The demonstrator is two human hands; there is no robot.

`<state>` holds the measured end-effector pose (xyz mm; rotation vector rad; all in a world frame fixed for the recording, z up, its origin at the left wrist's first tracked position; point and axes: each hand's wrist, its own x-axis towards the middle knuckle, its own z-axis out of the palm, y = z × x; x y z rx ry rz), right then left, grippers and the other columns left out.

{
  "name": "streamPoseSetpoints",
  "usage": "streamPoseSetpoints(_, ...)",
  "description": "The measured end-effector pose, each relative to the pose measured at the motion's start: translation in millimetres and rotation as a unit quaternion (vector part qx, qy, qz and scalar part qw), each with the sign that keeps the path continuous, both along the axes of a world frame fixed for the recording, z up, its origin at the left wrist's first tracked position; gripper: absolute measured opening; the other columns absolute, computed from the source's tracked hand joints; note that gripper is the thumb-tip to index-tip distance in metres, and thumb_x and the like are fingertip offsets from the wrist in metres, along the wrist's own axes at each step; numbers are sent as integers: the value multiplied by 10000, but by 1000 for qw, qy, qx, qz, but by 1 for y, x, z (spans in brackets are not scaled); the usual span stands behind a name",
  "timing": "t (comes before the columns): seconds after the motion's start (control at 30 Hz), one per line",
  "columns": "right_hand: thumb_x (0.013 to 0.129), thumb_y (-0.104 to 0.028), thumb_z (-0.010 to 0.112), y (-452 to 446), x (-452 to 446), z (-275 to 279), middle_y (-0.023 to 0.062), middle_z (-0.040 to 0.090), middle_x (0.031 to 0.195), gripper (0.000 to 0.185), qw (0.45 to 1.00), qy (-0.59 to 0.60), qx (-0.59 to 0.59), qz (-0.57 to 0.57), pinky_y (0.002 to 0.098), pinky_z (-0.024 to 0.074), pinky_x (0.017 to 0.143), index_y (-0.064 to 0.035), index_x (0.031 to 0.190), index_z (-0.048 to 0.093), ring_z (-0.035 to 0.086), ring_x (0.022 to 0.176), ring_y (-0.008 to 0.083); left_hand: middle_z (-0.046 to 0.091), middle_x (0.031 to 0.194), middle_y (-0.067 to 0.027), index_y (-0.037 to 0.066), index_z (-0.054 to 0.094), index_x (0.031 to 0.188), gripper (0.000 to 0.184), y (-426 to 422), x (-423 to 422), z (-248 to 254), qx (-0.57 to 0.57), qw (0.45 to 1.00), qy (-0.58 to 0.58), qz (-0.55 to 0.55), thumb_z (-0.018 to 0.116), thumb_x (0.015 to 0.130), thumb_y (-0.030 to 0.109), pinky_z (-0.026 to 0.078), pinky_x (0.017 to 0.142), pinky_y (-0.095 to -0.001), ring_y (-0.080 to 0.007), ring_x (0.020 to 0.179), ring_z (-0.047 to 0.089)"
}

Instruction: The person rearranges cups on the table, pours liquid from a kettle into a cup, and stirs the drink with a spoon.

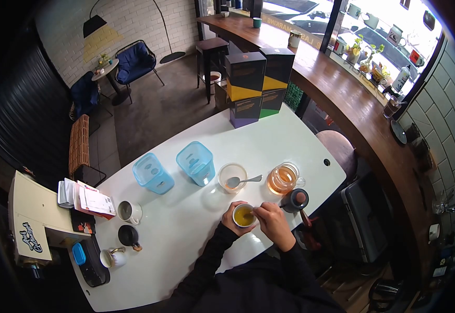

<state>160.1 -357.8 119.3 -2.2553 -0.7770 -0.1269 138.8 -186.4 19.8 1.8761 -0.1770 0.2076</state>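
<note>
My left hand point(228, 219) is wrapped round a small cup point(243, 226) with yellow-green liquid point(245, 216) in it, near the table's front edge. At the cup's right rim, my right hand point(273, 221) has its fingers pinched together; what they hold, if anything, is hidden. Just beyond the cup stands a clear tub point(227, 168) with a metal spoon point(246, 180) lying across it. To its right is a glass server point(282, 180) of amber liquid. A dark pot point(295, 201) with a wooden handle sits beside my right hand.
Two blue translucent bins point(154, 175) stand on the white table point(180, 229). At the left are mugs point(129, 212), a black cup point(128, 236), papers point(96, 201) and a cream-coloured machine point(42, 219). Stacked boxes point(246, 73) occupy the far edge. A wooden counter point(342, 83) curves along the right.
</note>
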Motion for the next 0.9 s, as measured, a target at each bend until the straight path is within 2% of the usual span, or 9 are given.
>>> streamPoseSetpoints(0.17,875,-98,674,10,2,-9,117,608,814,116,998,-15,40,-45,416,457,713,-17,955,697,592,787,329,678,1108,-106,97,501,1245,812,1,0,-1,5,1000,-7,4,936,572,224,560,877,-374,-274,1007,692)
streamPoseSetpoints(0.33,843,-72,655,7,0,-9,134,623,831,111,997,25,57,45,424,456,725,-24,937,688,589,783,332,682,1094,-98,103,503,1245,812,2,0,-2,-5,1000,10,-2,936,568,223,561,866,-373,-272,996,695)
streamPoseSetpoints(0.47,836,-64,652,-3,-1,-1,126,621,825,108,997,35,38,60,419,453,726,-25,929,688,589,781,328,682,1090,-97,104,503,1244,812,0,1,-2,-4,1000,2,2,937,568,223,562,862,-371,-272,991,696)
streamPoseSetpoints(0.57,831,-66,656,-4,0,0,122,615,812,111,1000,8,-4,15,419,447,725,-24,927,690,584,770,326,681,1089,-99,103,503,1242,813,0,1,-1,3,1000,-6,2,939,566,224,560,868,-367,-270,998,694)
streamPoseSetpoints(0.63,877,-100,678,1,0,-5,130,589,774,101,998,-36,31,-43,417,443,708,-13,925,696,570,751,332,679,1091,-102,99,505,1242,813,0,1,-2,-1,1000,-16,5,939,566,225,557,878,-367,-268,1007,691)
streamPoseSetpoints(0.77,875,-94,678,11,-1,-11,133,592,781,98,997,-23,64,-45,419,442,717,-13,926,698,569,760,335,677,1092,-104,95,506,1242,812,1,1,-5,8,1000,-19,11,938,567,224,555,884,-368,-268,1012,689)
streamPoseSetpoints(0.9,875,-90,676,6,-1,-10,133,599,779,95,998,8,64,25,418,449,710,-14,926,700,582,761,334,673,1107,-105,95,507,1243,811,1,2,-5,-5,1000,-24,0,937,567,224,556,882,-369,-267,1012,689)
